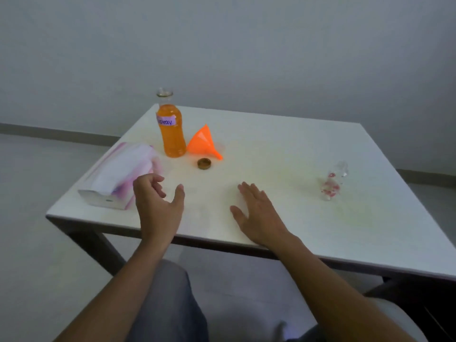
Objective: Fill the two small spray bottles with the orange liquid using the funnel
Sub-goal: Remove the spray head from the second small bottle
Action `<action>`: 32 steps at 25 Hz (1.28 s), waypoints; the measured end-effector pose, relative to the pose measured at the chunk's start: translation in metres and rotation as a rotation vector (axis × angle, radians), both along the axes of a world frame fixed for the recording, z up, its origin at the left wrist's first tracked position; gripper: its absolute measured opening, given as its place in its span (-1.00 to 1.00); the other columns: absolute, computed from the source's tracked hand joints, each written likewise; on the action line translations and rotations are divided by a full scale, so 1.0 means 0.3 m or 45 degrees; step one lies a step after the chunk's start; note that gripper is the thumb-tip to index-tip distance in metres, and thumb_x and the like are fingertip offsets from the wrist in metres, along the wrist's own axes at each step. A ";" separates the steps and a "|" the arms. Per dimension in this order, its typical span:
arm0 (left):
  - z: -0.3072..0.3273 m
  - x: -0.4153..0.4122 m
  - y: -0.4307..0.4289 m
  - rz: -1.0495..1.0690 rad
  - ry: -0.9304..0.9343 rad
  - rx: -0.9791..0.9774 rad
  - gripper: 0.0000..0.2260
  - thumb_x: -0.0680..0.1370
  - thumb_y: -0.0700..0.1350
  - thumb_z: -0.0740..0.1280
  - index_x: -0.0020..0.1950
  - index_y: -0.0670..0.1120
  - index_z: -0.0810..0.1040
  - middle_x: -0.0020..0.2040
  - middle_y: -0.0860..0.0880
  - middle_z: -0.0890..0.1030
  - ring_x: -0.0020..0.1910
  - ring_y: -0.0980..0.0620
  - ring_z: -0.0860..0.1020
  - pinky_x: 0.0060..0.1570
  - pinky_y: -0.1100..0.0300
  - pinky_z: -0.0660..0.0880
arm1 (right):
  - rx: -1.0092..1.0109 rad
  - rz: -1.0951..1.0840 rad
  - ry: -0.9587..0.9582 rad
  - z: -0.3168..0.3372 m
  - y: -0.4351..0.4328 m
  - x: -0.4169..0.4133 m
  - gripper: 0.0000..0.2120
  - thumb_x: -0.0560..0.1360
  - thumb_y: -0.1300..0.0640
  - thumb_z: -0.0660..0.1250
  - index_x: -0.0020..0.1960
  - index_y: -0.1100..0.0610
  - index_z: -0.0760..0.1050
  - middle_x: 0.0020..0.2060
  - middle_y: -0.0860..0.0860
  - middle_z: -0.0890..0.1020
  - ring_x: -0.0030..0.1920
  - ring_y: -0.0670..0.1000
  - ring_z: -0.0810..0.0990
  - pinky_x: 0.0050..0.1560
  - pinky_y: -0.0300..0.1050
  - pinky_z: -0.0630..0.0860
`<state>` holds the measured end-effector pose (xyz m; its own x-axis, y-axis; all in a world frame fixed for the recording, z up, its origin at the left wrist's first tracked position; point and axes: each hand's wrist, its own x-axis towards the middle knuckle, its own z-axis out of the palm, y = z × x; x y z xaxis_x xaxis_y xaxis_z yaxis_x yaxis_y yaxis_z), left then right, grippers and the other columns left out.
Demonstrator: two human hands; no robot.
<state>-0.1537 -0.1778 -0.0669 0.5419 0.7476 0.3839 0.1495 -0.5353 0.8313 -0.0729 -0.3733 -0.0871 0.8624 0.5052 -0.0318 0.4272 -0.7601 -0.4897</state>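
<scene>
Head view: we note a white table (283, 154) with the uncapped bottle of orange liquid (172, 134) standing at far left, labelled "spray". Just right of it the orange funnel (203, 143) lies on its side, and a brown cap (203, 164) rests near its spout. Small spray bottles (332, 183), clear with pink flowers, stand well apart at right; their number is unclear through blur. A tissue pack (121, 174) lies at left. Our left hand (158, 206) hovers loosely curled, holding nothing; our right hand (256, 213) lies flat, fingers spread, empty.
</scene>
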 end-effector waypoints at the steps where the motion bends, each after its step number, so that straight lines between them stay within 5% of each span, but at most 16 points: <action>1: -0.006 -0.002 0.028 0.045 -0.023 -0.011 -0.55 0.44 -0.08 0.52 0.20 -0.08 0.35 0.11 -0.08 0.47 -0.05 0.00 0.51 -0.10 0.18 0.57 | -0.095 0.037 -0.076 -0.011 0.032 -0.002 -0.42 0.70 -0.13 0.02 0.65 0.05 0.02 0.65 -0.03 0.01 0.65 -0.01 -0.07 0.62 -0.05 -0.13; 5: -0.055 0.030 0.106 -0.007 0.103 -0.118 -0.38 0.48 -0.04 0.49 0.41 -0.09 0.24 0.38 -0.10 0.36 0.37 -0.07 0.37 0.23 0.10 0.39 | -0.269 0.104 -0.193 -0.026 0.048 0.003 -0.41 0.71 -0.13 -0.10 0.66 0.10 -0.05 0.66 0.01 -0.04 0.65 0.01 -0.12 0.63 0.01 -0.17; 9: -0.077 0.063 0.132 -0.126 0.224 -0.173 -0.61 0.56 0.04 0.37 0.33 -0.07 0.46 0.26 -0.04 0.57 0.25 -0.03 0.51 0.14 0.14 0.43 | -0.240 0.113 -0.200 -0.034 0.035 0.008 -0.41 0.71 -0.14 -0.08 0.66 0.07 -0.04 0.66 -0.03 -0.04 0.65 -0.02 -0.13 0.63 -0.02 -0.16; 14: -0.042 0.095 0.087 -0.449 0.140 -0.070 -0.63 0.49 0.05 0.46 0.26 -0.01 0.54 0.05 0.08 0.61 0.02 0.12 0.58 -0.07 0.43 0.43 | -0.067 0.040 -0.088 -0.043 -0.010 0.027 -0.46 0.70 -0.13 0.03 0.64 -0.03 0.08 0.64 -0.14 0.06 0.64 -0.09 -0.02 0.62 -0.08 -0.05; 18: -0.030 0.158 0.008 -0.705 0.123 0.037 -0.65 0.44 0.04 0.51 0.19 0.07 0.58 0.01 0.10 0.60 -0.04 0.13 0.61 -0.12 0.41 0.55 | 0.393 -0.100 -0.006 -0.013 -0.079 0.043 -0.63 0.70 0.02 0.16 0.49 -0.05 0.42 0.47 -0.15 0.46 0.47 -0.11 0.40 0.52 -0.06 0.32; 22: -0.028 0.239 -0.101 -0.835 0.120 0.075 -0.62 0.41 0.06 0.53 0.20 0.10 0.58 0.01 0.18 0.61 -0.06 0.20 0.59 -0.19 0.34 0.59 | 0.949 -0.323 0.051 0.061 -0.139 0.066 -0.71 0.60 -0.09 0.33 0.31 -0.12 0.56 0.09 -0.19 0.70 0.11 -0.13 0.68 0.16 -0.01 0.65; 26: -0.046 0.281 -0.199 -0.943 0.138 0.038 -0.62 0.41 0.11 0.51 0.21 0.14 0.59 -0.02 0.26 0.62 -0.05 0.26 0.57 -0.20 0.38 0.54 | 1.198 -0.457 0.132 0.110 -0.152 0.091 -0.72 0.43 -0.09 0.53 0.11 -0.06 0.63 -0.11 -0.07 0.74 -0.08 -0.06 0.72 -0.02 -0.13 0.68; 32: -0.039 0.309 -0.215 -1.072 0.157 -0.049 -0.61 0.42 0.08 0.51 0.22 0.05 0.64 -0.06 0.17 0.68 -0.09 0.15 0.62 -0.23 0.42 0.44 | 1.444 -0.457 0.361 0.123 -0.171 0.161 -0.85 0.43 0.25 0.55 -0.03 0.26 0.67 -0.08 0.00 0.76 -0.16 -0.08 0.70 -0.14 -0.27 0.58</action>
<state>-0.0610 -0.2424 -0.0787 0.9592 0.0880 0.2686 -0.1953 -0.4805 0.8550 -0.0246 -0.4247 -0.0501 0.9927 0.1035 0.0624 0.0514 0.1055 -0.9931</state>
